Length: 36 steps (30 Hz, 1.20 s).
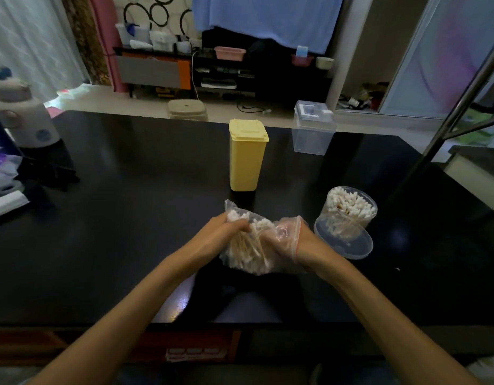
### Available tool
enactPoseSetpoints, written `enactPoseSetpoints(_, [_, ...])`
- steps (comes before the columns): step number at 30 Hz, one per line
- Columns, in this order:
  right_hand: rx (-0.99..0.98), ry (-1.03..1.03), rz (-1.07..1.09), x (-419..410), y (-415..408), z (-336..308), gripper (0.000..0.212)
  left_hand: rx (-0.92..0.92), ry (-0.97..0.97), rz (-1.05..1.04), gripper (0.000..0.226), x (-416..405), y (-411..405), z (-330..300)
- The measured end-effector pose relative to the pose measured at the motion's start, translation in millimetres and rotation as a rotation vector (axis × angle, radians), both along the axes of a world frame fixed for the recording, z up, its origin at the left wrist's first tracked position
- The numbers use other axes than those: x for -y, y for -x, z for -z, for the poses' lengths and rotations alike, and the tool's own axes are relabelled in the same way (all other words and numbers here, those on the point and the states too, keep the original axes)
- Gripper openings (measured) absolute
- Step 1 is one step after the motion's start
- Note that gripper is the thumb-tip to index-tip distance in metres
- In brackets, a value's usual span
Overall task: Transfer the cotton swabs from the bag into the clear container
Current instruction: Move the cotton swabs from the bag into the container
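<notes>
Desk (129, 218) is big, black and glossy, with a yellow bin (247, 155) standing mid-desk. Just right of the hands sits the clear container (351, 215), already packed with swabs. Bag (254, 245) of cotton swabs (248, 245) is near center, left hand (226, 230) gripping it, right hand (288, 238) reaching inside, fingers curled on swabs.

Black table (129, 218): yellow bin (247, 157), clear container (348, 215), lid (344, 240), perhaps clear box (312, 132).
</notes>
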State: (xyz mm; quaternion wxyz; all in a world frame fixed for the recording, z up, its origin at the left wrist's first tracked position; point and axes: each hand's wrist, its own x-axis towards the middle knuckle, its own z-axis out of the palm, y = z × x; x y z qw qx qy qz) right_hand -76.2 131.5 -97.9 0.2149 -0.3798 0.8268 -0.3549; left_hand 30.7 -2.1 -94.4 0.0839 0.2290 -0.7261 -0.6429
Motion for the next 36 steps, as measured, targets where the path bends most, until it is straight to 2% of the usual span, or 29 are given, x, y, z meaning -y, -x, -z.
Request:
enactPoseSetpoints(3, [0.021, 0.051, -0.037, 0.9, -2.2, 1.3, 0.029, -0.048, 0.020, 0.039, 0.009, -4.9, -2.6, -0.7])
enactPoseSetpoints(8, [0.193, -0.019, 0.013, -0.2, -4.5, -0.7, 0.013, -0.051, -0.005, -0.009, 0.008, -2.4, -5.2, 11.4])
enactPoseSetpoints(11, [0.159, -0.145, 0.001, -2.8, -1.2, 0.0, 0.021, -0.065, 0.064, -0.091, 0.013, -0.2, -5.4, 12.4])
enactPoseSetpoints(14, [0.171, -0.087, 0.021, -4.0, -3.1, -4.3, 0.018, -0.077, 0.065, -0.134, 0.027, 4.0, -5.9, 8.7])
enactPoseSetpoints(16, [0.144, -0.096, 0.001, -3.5, -4.9, -7.2, 0.021, -0.088, 0.030, -0.121, 0.011, 3.5, -6.8, 6.5])
enactPoseSetpoints(23, [0.098, -0.115, -0.077, -4.1, -10.4, -13.2, 0.020, -0.118, 0.010, -0.074, 0.017, -0.6, -6.6, 4.0])
enactPoseSetpoints(26, [-0.014, -0.119, -0.112, -1.5, -15.5, -12.2, 0.036, -0.131, -0.008, -0.083, 0.018, -4.3, -5.5, 5.5])
enactPoseSetpoints(28, [-0.046, -0.149, -0.123, -0.9, -16.3, -11.2, 0.035, -0.133, -0.018, -0.118, 0.018, -2.7, -5.1, 5.6])
enactPoseSetpoints(30, [-0.010, -0.195, -0.100, -1.5, -14.4, -11.3, 0.024, -0.137, -0.021, -0.153, 0.018, 1.4, -6.1, 5.4])
enactPoseSetpoints(32, [0.056, -0.155, -0.058, -2.3, -13.8, -15.0, 0.028, -0.164, -0.017, -0.166, 0.016, 3.2, -6.7, 4.7])
enactPoseSetpoints(36, [0.263, -0.152, 0.008, -5.1, -13.3, -15.8, 0.017, -0.187, -0.013, -0.165, 0.014, -1.5, -5.3, 3.1])
